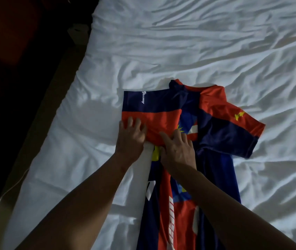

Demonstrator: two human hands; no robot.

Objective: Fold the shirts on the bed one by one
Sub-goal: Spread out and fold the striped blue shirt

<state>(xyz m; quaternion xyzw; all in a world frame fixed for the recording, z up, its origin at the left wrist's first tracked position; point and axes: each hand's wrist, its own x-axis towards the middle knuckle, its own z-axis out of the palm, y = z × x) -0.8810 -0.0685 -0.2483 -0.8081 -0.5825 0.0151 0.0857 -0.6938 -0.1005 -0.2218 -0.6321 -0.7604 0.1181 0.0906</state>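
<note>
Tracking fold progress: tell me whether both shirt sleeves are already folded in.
No; the right sleeve lies spread on the sheet, and only the left sleeve is folded over the shirt.

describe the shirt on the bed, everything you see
The shirt is a red and navy jersey with yellow and white print, smooth, synthetic-looking. It lies on the wrinkled white sheet, collar away from the person, left sleeve folded inward, right sleeve spread. The left hand and right hand press on the fold.
</note>
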